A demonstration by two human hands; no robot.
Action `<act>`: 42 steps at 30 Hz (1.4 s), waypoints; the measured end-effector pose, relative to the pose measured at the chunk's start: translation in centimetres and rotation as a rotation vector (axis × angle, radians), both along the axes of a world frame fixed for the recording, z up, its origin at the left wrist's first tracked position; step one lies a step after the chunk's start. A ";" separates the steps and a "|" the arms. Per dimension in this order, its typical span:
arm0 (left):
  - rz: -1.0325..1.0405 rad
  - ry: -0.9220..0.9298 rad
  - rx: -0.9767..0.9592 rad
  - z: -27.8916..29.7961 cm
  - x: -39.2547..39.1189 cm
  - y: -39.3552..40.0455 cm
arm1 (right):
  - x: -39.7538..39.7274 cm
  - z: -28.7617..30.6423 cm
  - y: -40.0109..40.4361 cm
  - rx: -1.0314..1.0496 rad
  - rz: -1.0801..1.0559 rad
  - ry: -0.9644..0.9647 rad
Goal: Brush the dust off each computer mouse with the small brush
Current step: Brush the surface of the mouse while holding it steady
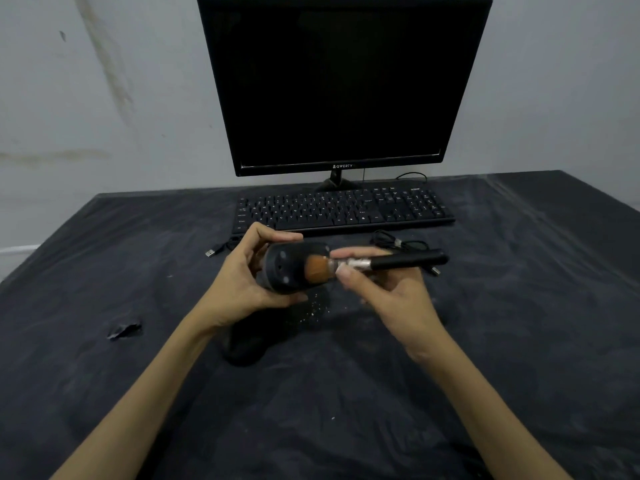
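My left hand (242, 282) curls its fingers round an upturned mouse (289, 268), held above the dark table (519, 341). My right hand (384, 289) pinches the brush (374, 263), bristles touching the mouse's underside. A second mouse (244, 348) lies below, keyboard (343, 209) and monitor (343, 81) beyond.

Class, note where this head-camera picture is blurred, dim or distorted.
Head view: brush and right hand fingertips smeared by motion; dim light merges the second mouse into the dark cloth; wide lens tilts the monitor.
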State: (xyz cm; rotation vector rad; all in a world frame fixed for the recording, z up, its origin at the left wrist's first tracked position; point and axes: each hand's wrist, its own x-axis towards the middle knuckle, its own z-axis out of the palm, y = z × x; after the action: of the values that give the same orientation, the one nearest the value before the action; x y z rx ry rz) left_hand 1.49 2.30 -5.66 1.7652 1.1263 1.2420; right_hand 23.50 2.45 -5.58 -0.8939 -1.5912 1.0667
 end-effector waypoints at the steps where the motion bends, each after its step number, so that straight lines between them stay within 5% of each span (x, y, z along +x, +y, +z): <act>1: 0.000 0.004 0.006 0.0 0.0 -0.1 | 0.0 -0.3 0.3 -0.002 -0.014 -0.069; 5: 0.019 0.025 0.015 -0.2 0.0 -0.2 | 1.2 -0.4 2.2 0.026 -0.428 -0.251; 9: -0.009 0.039 0.011 -0.2 0.1 0.0 | 0.7 1.0 0.9 -0.034 -0.090 0.087; 11: -0.017 0.042 0.018 -0.1 0.2 0.0 | 0.1 0.5 0.8 -0.065 -0.011 0.006; 15: -0.014 0.045 0.027 -0.1 0.2 -0.2 | 0.9 -0.2 2.6 -0.032 -0.461 -0.266; 20: -0.049 0.049 0.011 -0.1 0.3 0.0 | 0.2 0.8 1.8 -0.109 -0.095 0.082; 24: -0.032 0.008 0.022 -0.1 0.0 -0.2 | 0.6 -0.7 3.2 -0.077 -0.423 -0.328; 27: -0.027 -0.002 0.024 -0.1 -0.2 -0.1 | 0.9 0.0 3.0 -0.011 -0.402 -0.166; 30: -0.047 0.006 0.022 -0.1 0.0 0.0 | 0.1 0.8 2.1 -0.027 -0.120 0.096; 35: -0.030 -0.022 0.014 -0.2 -0.3 0.0 | 0.4 -0.6 3.1 0.095 -0.389 -0.368; 39: -0.016 -0.031 0.007 -0.2 -0.2 0.1 | 0.4 0.8 1.6 -0.023 -0.103 0.105; 40: -0.017 -0.034 0.005 -0.2 -0.2 0.1 | 0.3 0.7 1.3 -0.053 -0.013 0.094; 42: -0.008 -0.037 0.004 -0.3 -0.3 0.0 | 0.4 -0.5 1.4 -0.015 -0.018 -0.262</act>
State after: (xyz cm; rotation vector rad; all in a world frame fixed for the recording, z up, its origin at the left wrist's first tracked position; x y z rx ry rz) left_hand 1.20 2.31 -5.93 1.7416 1.0954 1.2680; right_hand 23.90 3.88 -6.11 -1.0914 -1.7880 0.9799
